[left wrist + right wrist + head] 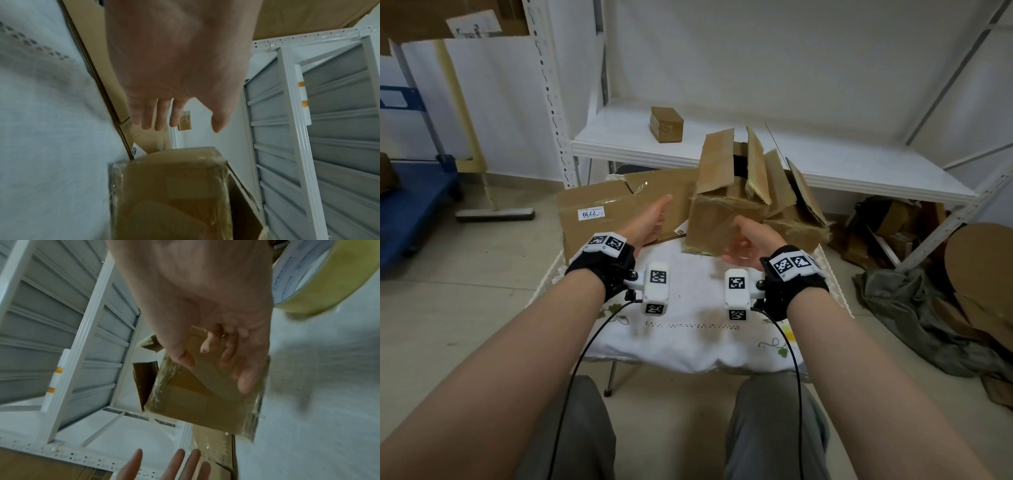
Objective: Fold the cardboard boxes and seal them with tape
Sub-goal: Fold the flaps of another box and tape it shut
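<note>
Two hands reach forward over a small desk [688, 349] draped in a white cloth. The left hand [650, 219] is spread wide, fingers straight, holding nothing, with open air between it and the box at its 3 o'clock. The right hand [748, 245] is also wide, fingers loosely extended toward the near face of the open box [717, 224]; whether the fingertips touch the cardboard cannot be told, as that hand is blurred.

The open box sits at the far edge of the desk, at 12 o'clock from the person, tilted, its near lower edge above the cloth. Its edges are wrapped in clear tape. Four flaps stand up at its top, ragged and splayed. Behind it at 11 o'clock lies one large flattened carton [599, 212] bearing a white label, leaning past the desk's far left corner. One small sealed box [666, 124] rests on the white shelf [619, 140] beyond, at 12 o'clock, well apart from the rest. One roll of tape [320, 277] shows in the right wrist view, just beside the right wrist.

The near half of the desk cloth gives free room beneath both wrists. At 3 o'clock, the floor holds a heap of cardboard scraps [887, 233] under the shelf.
</note>
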`<state>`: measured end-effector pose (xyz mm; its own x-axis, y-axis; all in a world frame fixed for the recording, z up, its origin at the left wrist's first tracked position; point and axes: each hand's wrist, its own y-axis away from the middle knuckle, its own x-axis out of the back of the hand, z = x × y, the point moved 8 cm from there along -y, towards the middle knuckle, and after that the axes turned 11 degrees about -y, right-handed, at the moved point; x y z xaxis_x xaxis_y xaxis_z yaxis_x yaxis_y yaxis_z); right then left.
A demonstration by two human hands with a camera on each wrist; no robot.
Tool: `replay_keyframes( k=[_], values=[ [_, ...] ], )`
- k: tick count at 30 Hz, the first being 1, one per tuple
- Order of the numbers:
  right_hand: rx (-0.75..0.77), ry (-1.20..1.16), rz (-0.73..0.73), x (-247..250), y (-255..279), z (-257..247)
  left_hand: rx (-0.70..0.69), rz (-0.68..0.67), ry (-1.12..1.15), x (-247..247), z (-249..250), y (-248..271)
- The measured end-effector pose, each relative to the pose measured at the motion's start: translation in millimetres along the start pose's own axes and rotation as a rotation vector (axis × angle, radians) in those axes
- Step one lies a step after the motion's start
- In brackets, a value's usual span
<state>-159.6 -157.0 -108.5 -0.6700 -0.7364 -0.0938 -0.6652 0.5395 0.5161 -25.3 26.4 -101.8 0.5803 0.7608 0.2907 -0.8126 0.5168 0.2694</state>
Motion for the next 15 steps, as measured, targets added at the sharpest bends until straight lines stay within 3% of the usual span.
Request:
replay_keyframes(
  k=[3, 6, 8, 10, 15],
  values=[
    [-0.031, 0.088, -0.136, -31.1, 5.6, 8.7, 0.081, 0.139, -0.014, 29.4, -18.9, -7.0],
    [-0.005, 0.177, -0.229, -64.2, 3.1, 14.1, 0.14, 0.404, 0.054, 70.9, -38.0, -3.5],
    [0.021, 0.214, -0.253, -83.5, 0.1, 17.1, 0.183, 0.55, -0.076, 101.0, -50.6, 2.2],
    [0.033, 0.248, -0.257, -95.8, -3.0, 19.9, 0.266, 0.587, -0.172, 122.0, -70.0, -3.5],
    [0.036, 0.31, -0.228, -103.2, -15.0, 28.0, 0.385, 0.564, 0.03, 139.2, -106.9, -22.6]
  ],
)
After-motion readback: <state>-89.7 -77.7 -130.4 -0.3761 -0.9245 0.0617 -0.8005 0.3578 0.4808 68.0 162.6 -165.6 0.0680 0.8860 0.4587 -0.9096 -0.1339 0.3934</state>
